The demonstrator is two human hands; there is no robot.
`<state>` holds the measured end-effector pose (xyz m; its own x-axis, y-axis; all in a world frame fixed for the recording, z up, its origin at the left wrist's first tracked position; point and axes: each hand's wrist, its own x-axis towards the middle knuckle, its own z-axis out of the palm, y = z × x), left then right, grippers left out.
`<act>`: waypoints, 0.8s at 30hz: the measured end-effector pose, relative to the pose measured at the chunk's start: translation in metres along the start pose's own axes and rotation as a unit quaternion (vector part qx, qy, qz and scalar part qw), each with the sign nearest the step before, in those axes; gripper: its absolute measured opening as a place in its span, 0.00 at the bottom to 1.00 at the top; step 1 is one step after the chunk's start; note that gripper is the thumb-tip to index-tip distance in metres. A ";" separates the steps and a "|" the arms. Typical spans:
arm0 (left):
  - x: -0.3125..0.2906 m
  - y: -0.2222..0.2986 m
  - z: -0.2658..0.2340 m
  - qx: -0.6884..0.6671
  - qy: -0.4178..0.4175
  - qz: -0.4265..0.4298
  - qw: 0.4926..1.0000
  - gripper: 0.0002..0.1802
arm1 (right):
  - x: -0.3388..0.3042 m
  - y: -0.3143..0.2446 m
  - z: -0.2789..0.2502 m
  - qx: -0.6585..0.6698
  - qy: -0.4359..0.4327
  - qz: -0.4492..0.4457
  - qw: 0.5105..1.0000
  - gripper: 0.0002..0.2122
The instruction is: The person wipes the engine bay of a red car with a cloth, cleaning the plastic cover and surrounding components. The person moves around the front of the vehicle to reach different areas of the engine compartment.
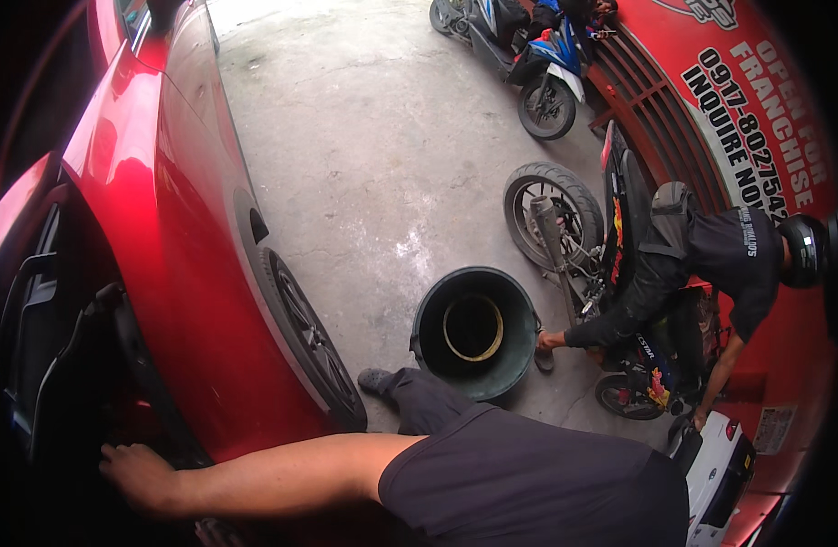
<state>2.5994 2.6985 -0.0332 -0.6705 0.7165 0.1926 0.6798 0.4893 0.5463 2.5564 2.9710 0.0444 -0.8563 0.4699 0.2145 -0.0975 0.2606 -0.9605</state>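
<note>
My bare right arm stretches out of a dark short sleeve (419, 474) toward the red car (200, 301). My right hand (143, 476) is at the dark opening at the car's lower left. Its fingers are slightly bent and apart, with nothing visibly held; what lies beneath them is lost in shadow. Dark trim (118, 310) edges this opening, and a grey handle-like part (27, 283) shows farther left. My left hand cannot be made out. Past my arm, my leg (428, 399) ends in a grey shoe (375, 380) beside the car's wheel (305, 328).
A dark green tub (428, 314) with a pale ring inside stands beyond my leg. At right, a helmeted person (729, 264) sits astride a motorcycle (619, 246), one foot near the tub. A blue scooter (551, 68) and a red wall (783, 82) stand behind, on concrete (364, 137).
</note>
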 end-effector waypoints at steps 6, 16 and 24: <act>0.095 -0.019 0.016 0.152 -0.029 0.216 0.964 0.32 | 0.008 -0.021 -0.026 -0.002 0.033 0.005 0.999 0.19; 0.046 -0.142 0.017 0.165 0.097 0.122 0.974 0.31 | -0.156 -0.026 -0.025 0.058 0.291 -0.267 0.917 0.13; 0.082 -0.104 -0.001 -0.223 -0.005 -0.030 0.974 0.38 | -0.595 0.094 -0.100 -0.133 0.371 0.214 0.894 0.14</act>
<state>2.4738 2.7060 -0.0734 -0.7002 0.6995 0.1433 0.4420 0.2670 0.8564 3.1069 2.8001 -0.1559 -0.2034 0.9791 -0.0090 0.3674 0.0678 -0.9276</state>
